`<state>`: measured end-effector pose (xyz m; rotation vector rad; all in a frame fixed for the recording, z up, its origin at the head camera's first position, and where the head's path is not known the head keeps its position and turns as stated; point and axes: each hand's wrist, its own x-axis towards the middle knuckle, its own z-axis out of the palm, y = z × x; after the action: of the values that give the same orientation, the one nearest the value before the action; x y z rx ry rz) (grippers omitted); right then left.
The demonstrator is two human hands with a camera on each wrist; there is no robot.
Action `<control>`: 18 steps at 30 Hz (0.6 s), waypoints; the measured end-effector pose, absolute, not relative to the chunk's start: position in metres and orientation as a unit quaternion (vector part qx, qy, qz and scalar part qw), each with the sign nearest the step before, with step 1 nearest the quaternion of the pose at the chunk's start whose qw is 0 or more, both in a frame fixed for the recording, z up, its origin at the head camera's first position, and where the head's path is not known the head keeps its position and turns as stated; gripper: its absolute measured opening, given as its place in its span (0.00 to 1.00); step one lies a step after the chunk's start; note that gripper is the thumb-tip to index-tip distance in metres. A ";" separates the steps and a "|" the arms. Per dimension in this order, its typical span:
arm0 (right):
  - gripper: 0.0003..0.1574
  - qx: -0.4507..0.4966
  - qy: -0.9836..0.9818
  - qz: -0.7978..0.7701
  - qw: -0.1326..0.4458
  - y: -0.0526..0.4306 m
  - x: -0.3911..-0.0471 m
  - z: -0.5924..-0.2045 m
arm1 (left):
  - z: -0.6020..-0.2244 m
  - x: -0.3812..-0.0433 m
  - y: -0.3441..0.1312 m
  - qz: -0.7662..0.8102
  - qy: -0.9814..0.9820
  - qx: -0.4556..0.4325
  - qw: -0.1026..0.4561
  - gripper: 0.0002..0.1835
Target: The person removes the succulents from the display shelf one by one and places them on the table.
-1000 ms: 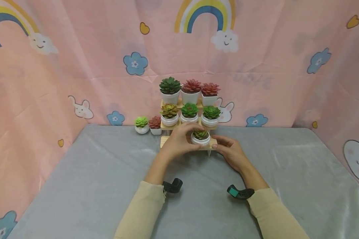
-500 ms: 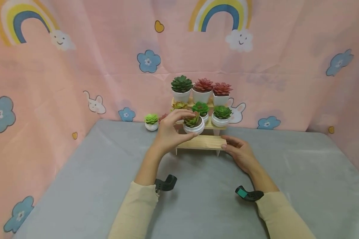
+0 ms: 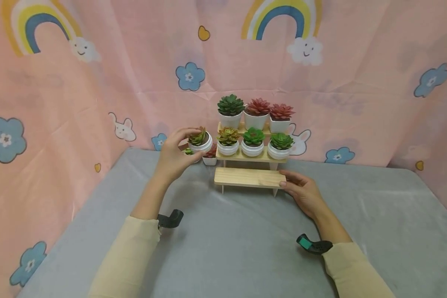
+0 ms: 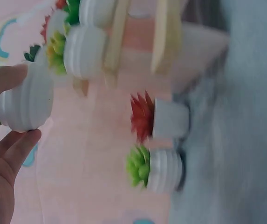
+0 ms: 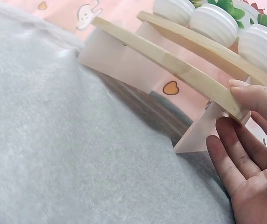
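My left hand (image 3: 173,156) holds a small potted succulent (image 3: 203,144) in a round white ribbed pot, raised in the air left of the wooden tiered stand (image 3: 242,177). In the left wrist view, thumb and fingers grip the white pot (image 4: 28,100) from opposite sides. My right hand (image 3: 304,193) is at the right end of the stand's lowest shelf. The right wrist view shows its thumb on top of the board (image 5: 189,72) and fingers beneath. That lowest shelf is bare. Three succulents, one of them a yellowish one (image 3: 228,136), line the middle shelf.
Three larger pots stand on the top shelf, including a dark green succulent (image 3: 230,109). On the grey tabletop (image 3: 223,240), left of the stand, are a red succulent (image 4: 142,116) in a square pot and a light green one (image 4: 140,165). A pink printed cloth (image 3: 152,62) hangs behind.
My left hand has lifted the succulent off the lowest shelf and carried it left, past the stand's side. My right hand stays at the shelf's right end. The head view has shifted slightly.
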<state>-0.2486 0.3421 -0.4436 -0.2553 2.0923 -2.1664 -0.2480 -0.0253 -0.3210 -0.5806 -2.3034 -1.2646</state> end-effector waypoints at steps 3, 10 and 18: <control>0.35 -0.085 0.689 -0.718 0.060 0.343 -0.249 -0.444 | -0.323 -0.254 -0.038 -0.454 -0.839 -0.199 0.225 0.28; 0.34 -0.087 0.672 -0.733 0.064 0.346 -0.249 -0.447 | -0.334 -0.271 -0.061 -0.473 -0.837 -0.146 0.233 0.31; 0.33 -0.077 0.674 -0.732 0.063 0.345 -0.250 -0.448 | -0.346 -0.288 -0.082 -0.442 -0.858 -0.120 0.230 0.30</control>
<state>-0.2498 0.3452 -0.4480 -0.2341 2.0378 -2.2115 -0.2884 -0.0824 -0.3464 -0.3311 -2.3614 -1.2165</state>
